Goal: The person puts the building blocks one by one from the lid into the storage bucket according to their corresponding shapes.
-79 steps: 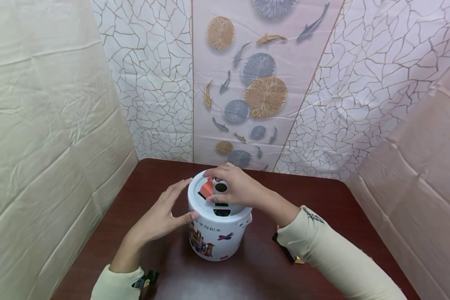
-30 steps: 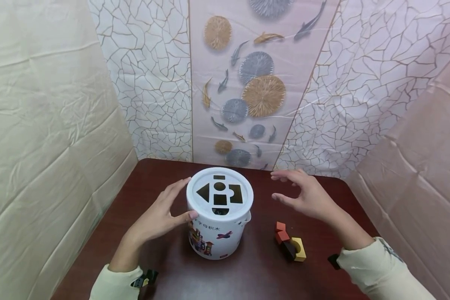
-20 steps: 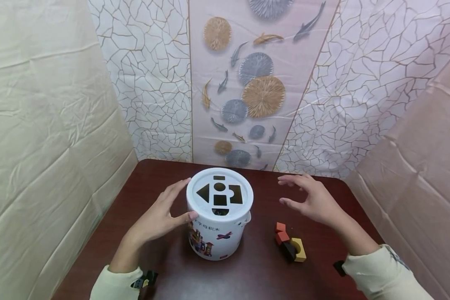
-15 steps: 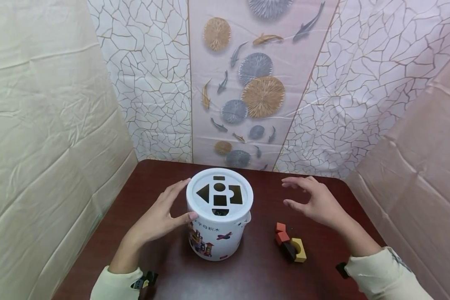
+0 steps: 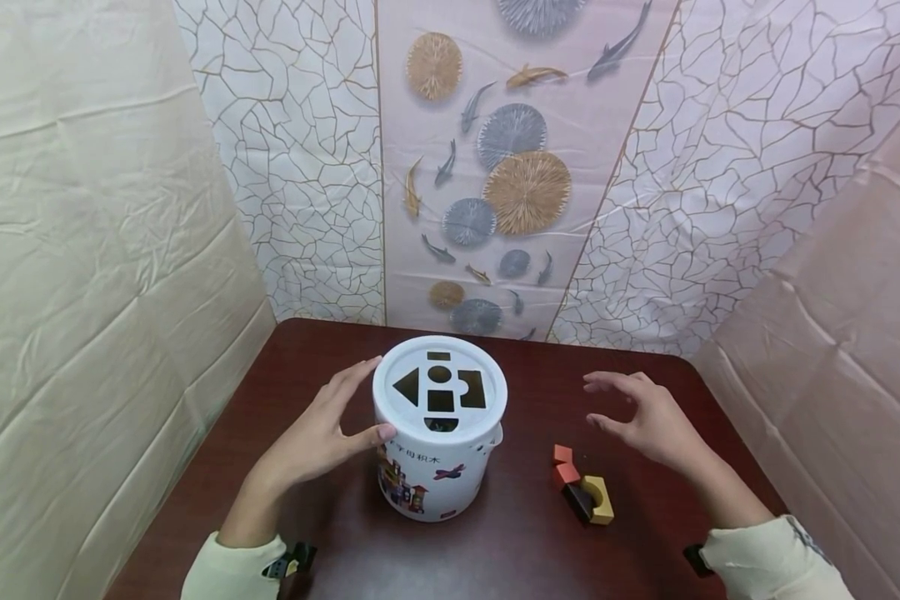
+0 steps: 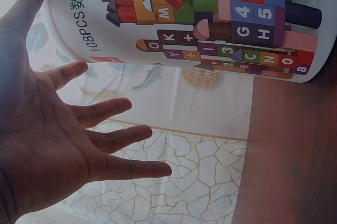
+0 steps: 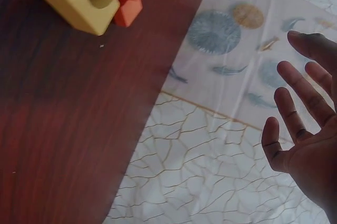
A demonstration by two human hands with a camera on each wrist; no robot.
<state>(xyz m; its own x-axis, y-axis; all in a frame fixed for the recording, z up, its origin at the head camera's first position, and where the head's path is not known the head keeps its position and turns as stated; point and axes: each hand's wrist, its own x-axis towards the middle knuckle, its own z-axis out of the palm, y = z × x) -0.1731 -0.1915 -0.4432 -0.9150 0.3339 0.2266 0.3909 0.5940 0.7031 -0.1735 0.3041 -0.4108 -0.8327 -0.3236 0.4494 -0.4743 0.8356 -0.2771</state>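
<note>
A white toy-block bucket point(image 5: 457, 496) stands upright on the table, its lid point(image 5: 405, 421) pierced with triangle, circle, square, arch and other cut-outs. My left hand point(image 5: 315, 437) rests at the bucket's left side, fingertips and thumb at the lid's rim; in the left wrist view its fingers spread out beside the printed wall. Off to the right, my right hand point(image 5: 656, 421) hovers with loosely bent fingers and nothing in it. Nearest to it lie two orange-red blocks point(image 5: 567, 474), a black block point(image 5: 577, 502) and a yellow arch block point(image 5: 603, 508), clustered together.
The dark red-brown table point(image 5: 525, 550) ends at a back edge against a patterned cloth point(image 5: 307, 167). Pale cloth walls close in the left and right sides. A small handle lug point(image 5: 497, 435) juts from the bucket's right side.
An orange-red block held over the lid by my right hand earlier is gone from view. That hand has withdrawn rightward, then drifted further right and nearer. My left hand stays at the rim.
</note>
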